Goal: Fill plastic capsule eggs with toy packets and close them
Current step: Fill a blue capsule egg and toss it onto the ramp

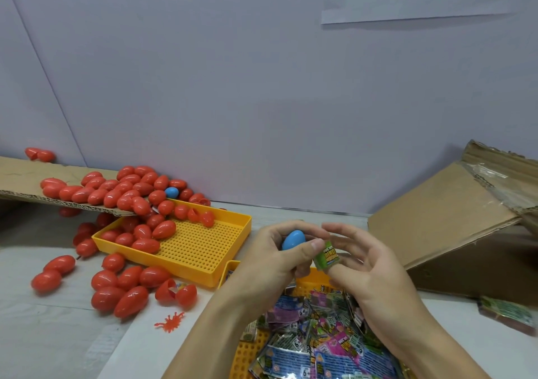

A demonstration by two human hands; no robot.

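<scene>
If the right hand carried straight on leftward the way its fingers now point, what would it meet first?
Most likely the left hand gripping the blue egg; the right hand with its green packet sits right beside it, though depth is unclear.

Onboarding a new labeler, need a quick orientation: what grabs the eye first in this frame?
The pile of red eggs at left, spilling off a cardboard flap into a yellow tray and onto the table. In the centre, the left hand grips a blue egg while the right hand pinches a green packet beside it. Below the hands lies a heap of colourful packets.
</scene>
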